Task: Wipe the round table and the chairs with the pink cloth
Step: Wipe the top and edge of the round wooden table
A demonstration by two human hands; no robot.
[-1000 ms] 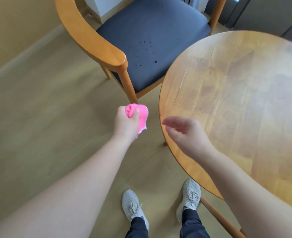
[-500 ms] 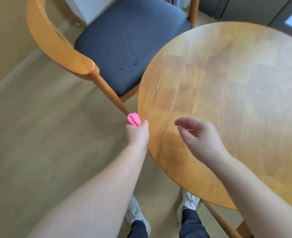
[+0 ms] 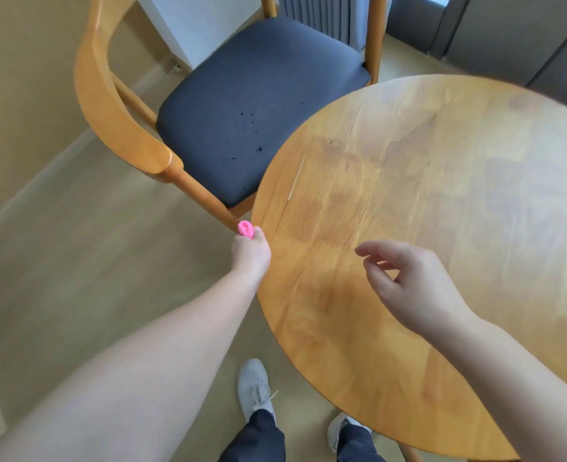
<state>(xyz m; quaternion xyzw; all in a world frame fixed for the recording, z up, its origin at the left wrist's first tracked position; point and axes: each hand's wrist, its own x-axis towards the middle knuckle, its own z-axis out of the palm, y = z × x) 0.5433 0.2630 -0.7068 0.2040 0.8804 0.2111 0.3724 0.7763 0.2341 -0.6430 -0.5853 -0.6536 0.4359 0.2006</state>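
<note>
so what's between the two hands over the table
In the head view, only bare wood of the round table lies between the left hand, gripping the pink cloth, and the right hand.

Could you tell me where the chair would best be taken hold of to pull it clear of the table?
Probably the curved wooden backrest rail of the chair, approached from above on the left hand side. It is broad, exposed and away from the round table, whose edge overlaps the seat corner.

Home dining nook: round wood table (image 3: pixel 442 211) w/ cushioned chair (image 3: pixel 242 128).
</note>
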